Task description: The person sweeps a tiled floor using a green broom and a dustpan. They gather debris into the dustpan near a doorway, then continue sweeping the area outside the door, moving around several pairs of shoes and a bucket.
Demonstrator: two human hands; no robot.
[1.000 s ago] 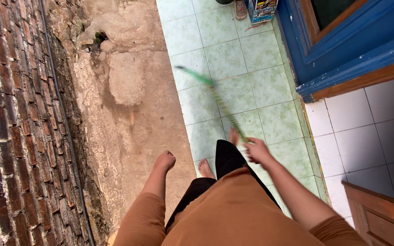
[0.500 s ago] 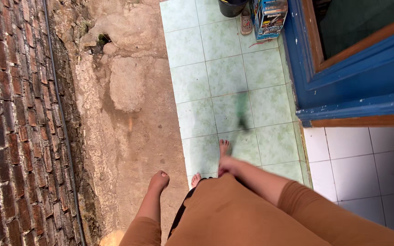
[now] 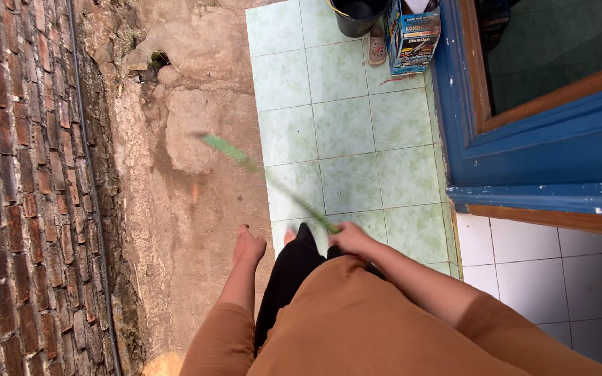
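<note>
Green stick (image 3: 259, 174), blurred, now slants from the right hand (image 3: 348, 238) toward the upper left of the frame over the concrete; half a second ago it pointed up over the tiles. Left hand (image 3: 249, 247) sits slightly higher. Black bucket (image 3: 358, 15) shows more fully at top.

blue printed carton (image 3: 414, 35), upright, beside blue door frame (image 3: 454, 104)

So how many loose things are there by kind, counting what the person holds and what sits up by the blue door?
Green stick, blurred, held in the right hand: 1
Black bucket: 1
Sandal: 1
Printed box: 1
Total: 4
The left hand holds nothing.
</note>
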